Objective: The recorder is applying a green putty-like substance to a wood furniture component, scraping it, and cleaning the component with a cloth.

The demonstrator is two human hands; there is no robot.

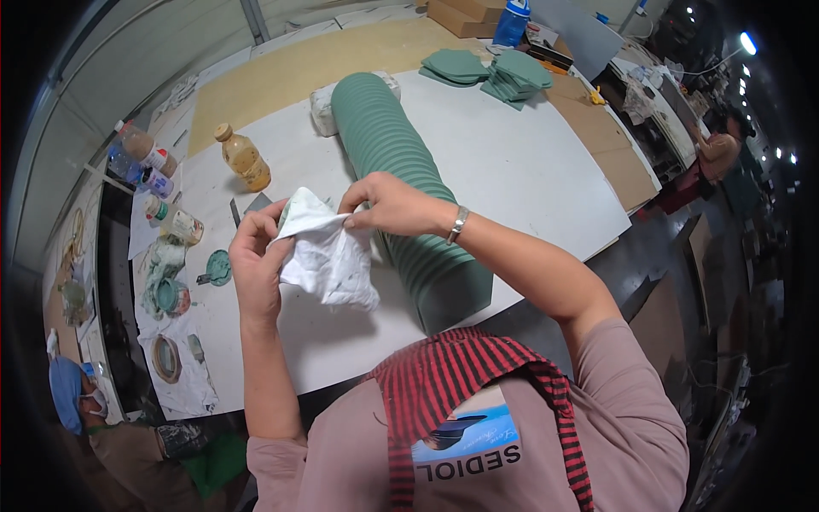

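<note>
A white cloth (331,260) with dark smudges hangs folded between my two hands above the table. My left hand (256,256) pinches its left edge, fingers closed on the fabric. With closed fingertips my right hand (394,205) grips the upper right edge; that wrist wears a metal band. Under my right hand and forearm runs a long row of green, flat pieces (388,128) standing face to face, its near end towards me. A whitish block or bundle (324,111) lies at the row's far end. Close behind my left hand is a grey flat piece (258,203), partly hidden.
An amber bottle (244,160) stands far left. Along the left edge are several bottles (175,220), a green-smeared cup (172,296) and a tape roll (166,358). Green pieces (516,75) lie stacked far right by a blue jug (512,24). A co-worker (128,452) is at lower left.
</note>
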